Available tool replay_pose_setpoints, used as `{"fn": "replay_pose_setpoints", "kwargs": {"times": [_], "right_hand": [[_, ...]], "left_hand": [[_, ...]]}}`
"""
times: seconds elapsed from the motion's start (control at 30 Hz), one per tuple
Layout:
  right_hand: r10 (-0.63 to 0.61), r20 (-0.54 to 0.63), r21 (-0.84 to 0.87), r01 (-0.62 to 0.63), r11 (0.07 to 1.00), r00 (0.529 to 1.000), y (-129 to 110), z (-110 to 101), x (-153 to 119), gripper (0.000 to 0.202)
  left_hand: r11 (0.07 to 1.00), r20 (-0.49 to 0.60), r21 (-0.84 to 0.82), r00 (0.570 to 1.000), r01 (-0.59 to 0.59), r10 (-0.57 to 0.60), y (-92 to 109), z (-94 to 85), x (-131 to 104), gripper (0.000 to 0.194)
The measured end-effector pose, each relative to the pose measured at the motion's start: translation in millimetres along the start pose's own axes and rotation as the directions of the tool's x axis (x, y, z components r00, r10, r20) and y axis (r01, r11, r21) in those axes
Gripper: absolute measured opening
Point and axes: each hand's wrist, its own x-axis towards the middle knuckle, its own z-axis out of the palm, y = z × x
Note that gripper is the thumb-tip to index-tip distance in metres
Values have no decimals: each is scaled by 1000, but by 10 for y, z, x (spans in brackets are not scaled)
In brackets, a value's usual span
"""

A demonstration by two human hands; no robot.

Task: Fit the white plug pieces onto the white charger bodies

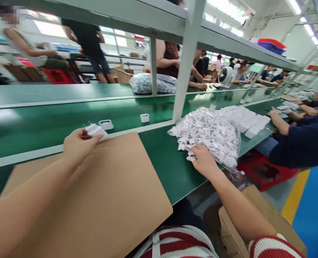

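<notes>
Left hand (77, 146) pinching white part (96, 131), right hand (205, 160) half-curled at pieces (208, 133)

The head camera looks forward and down at both hands (77, 146), from near above.

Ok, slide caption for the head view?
Left hand holding a white part, right hand at a clear bag of small white pieces.
</notes>
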Motion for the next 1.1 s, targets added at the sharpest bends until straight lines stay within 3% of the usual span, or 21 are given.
{"fn": "replay_pose_setpoints", "kwargs": {"times": [0.1, 0.2, 0.3, 0.37, 0.43, 0.5, 0.57, 0.67, 0.77, 0.87, 1.0, 1.1], "right_hand": [[-65, -45, 50, 67, 997, 997, -123, -71, 81, 25], [-142, -91, 210, 159, 965, 986, -310, -150, 107, 21], [-206, -113, 539, 235, 809, 972, -568, -190, 154, 20], [-251, -82, 719, 232, 655, 964, -761, -179, 261, 17], [-294, -60, 744, 239, 623, 954, -953, -131, 428, 11], [-365, -23, 718, 269, 642, 931, -1143, -39, 609, 16], [-470, 42, 725, 296, 621, 882, -1324, 99, 751, 25], [-509, 94, 751, 275, 600, 856, -1526, 360, 830, 23], [-479, 39, 765, 282, 579, 877, -1588, 595, 777, 30], [-473, -21, 777, 313, 547, 881, -1561, 719, 706, 40], [-511, -49, 749, 370, 550, 858, -1482, 700, 740, 26], [-338, -119, 845, 274, 459, 934, -1376, 611, 866, 27]], "left_hand": [[995, -48, 15, 994, 103, -103, -158, -180, 357, 65], [984, -47, 66, 986, 165, -162, -242, -379, 530, 61], [970, 17, 129, 978, 204, -208, -249, -459, 587, 57], [962, -15, 166, 976, 217, -218, -210, -418, 595, 74], [970, -139, 195, 983, 144, -117, -145, -320, 583, 97], [960, -191, 276, 976, -48, 103, -71, -196, 562, 104], [894, -37, 370, 957, -253, 287, -7, -84, 553, 96], [834, 192, 417, 932, -361, 307, 36, 4, 572, 76], [843, 160, 430, 946, -323, 281, 28, -22, 576, 50], [879, 77, 370, 953, -301, 294, 63, -104, 493, 36], [898, 24, 229, 924, -376, 381, 246, -151, 165, 45], [888, 113, 126, 896, -442, 430, 375, -78, -243, 51]]}}
